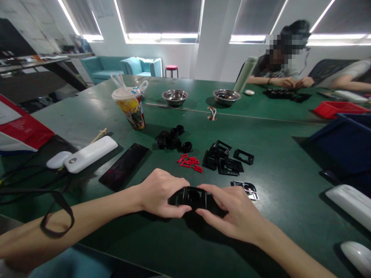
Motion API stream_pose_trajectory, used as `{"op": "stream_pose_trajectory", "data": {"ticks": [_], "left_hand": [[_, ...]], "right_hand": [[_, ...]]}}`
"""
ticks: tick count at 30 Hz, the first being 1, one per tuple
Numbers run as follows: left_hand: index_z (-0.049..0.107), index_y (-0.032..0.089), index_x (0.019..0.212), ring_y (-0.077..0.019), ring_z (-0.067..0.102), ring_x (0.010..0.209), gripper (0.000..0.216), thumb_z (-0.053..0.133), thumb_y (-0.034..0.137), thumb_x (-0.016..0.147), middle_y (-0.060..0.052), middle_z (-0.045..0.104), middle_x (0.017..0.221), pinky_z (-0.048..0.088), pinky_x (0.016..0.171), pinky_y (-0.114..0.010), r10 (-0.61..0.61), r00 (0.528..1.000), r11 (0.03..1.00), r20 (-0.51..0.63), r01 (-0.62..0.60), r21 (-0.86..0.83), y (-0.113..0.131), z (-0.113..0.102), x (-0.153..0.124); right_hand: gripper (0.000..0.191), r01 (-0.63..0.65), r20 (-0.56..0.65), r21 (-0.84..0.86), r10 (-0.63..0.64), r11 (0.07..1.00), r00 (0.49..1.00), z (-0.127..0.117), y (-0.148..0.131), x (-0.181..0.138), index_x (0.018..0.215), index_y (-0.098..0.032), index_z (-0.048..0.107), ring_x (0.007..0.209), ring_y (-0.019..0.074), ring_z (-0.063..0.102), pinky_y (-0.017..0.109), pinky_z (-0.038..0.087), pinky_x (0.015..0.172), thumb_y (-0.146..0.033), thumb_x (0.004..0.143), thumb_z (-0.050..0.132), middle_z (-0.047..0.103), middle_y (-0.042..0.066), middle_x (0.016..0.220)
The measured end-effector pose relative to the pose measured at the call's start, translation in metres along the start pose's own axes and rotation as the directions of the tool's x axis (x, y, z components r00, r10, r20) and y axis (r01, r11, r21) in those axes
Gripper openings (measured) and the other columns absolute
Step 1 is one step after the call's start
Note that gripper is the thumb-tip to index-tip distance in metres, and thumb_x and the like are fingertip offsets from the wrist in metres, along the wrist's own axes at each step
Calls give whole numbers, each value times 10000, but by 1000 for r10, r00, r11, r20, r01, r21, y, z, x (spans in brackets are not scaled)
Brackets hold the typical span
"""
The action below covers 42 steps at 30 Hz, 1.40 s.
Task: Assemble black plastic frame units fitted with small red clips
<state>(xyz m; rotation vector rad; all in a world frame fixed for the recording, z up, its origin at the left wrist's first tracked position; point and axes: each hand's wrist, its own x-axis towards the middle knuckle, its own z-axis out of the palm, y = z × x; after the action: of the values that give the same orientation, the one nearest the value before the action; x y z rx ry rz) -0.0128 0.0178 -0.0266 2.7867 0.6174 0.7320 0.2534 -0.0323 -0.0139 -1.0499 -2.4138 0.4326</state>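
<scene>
Between my two hands is a black plastic part (pixel 194 197) with a frame-like shape, held just above the green table (pixel 162 243). My left hand (pixel 162 195) pinches its left end between thumb and fingers. On the opposite end, the thumb and forefinger of my right hand (pixel 232 210) are closed. Beyond them lie small red plastic clips (pixel 189 161) and a pile of flat black frames (pixel 222 158). Farther back sits a heap of small black plastic pieces (pixel 171 138). Near my right fingers are shiny black-and-white pieces (pixel 249 190).
A phone (pixel 124 166) and a white power bank-like object (pixel 91 154) lie left, near a drink cup (pixel 130 106). Two metal bowls (pixel 174 97) stand farther back. Rightward are a blue bin (pixel 344 139), a red tray (pixel 339 109) and a white mouse (pixel 358 255). A co-worker (pixel 285 73) sits opposite.
</scene>
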Motion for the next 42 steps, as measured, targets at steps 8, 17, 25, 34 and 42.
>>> {"op": "stream_pose_trajectory", "data": {"ticks": [8,17,25,34,42], "left_hand": [[665,185,1050,-180,718,600,304,625,465,941,7,725,722,458,541,-285,-12,1000,1000,10,12,4,0,0,0],[673,182,1062,-179,715,602,329,624,486,947,6,723,713,430,553,-283,-41,999,999,36,41,7,1,-1,0],[671,186,1073,-177,708,600,331,635,485,937,15,712,699,419,552,-280,-56,997,998,46,55,8,1,-2,0],[675,177,1042,-175,695,574,323,650,480,929,15,713,688,391,538,-289,-50,998,999,39,50,3,1,-2,0],[677,186,1027,-173,704,579,323,644,490,924,20,712,681,395,536,-286,-57,998,998,36,56,11,-1,-1,-1]], "right_hand": [[369,-10,41,16,9,1000,999,2,1,0,1274,-153,691,431,114,474,270,288,521,-418,1020,651,486,-99,511],[385,-12,53,22,11,1000,999,1,3,1,1298,-150,686,435,115,488,271,290,524,-422,1030,641,487,-97,513],[386,-27,54,28,25,999,998,4,5,1,1301,-165,693,424,110,462,269,287,517,-433,1028,641,503,-92,512],[390,-18,71,28,16,999,997,3,6,0,1312,-152,681,429,110,461,273,286,523,-425,1036,641,484,-97,523],[393,-7,70,12,6,1000,998,4,8,1,1322,-150,675,425,109,455,275,277,524,-416,1034,646,451,-107,514]]}}
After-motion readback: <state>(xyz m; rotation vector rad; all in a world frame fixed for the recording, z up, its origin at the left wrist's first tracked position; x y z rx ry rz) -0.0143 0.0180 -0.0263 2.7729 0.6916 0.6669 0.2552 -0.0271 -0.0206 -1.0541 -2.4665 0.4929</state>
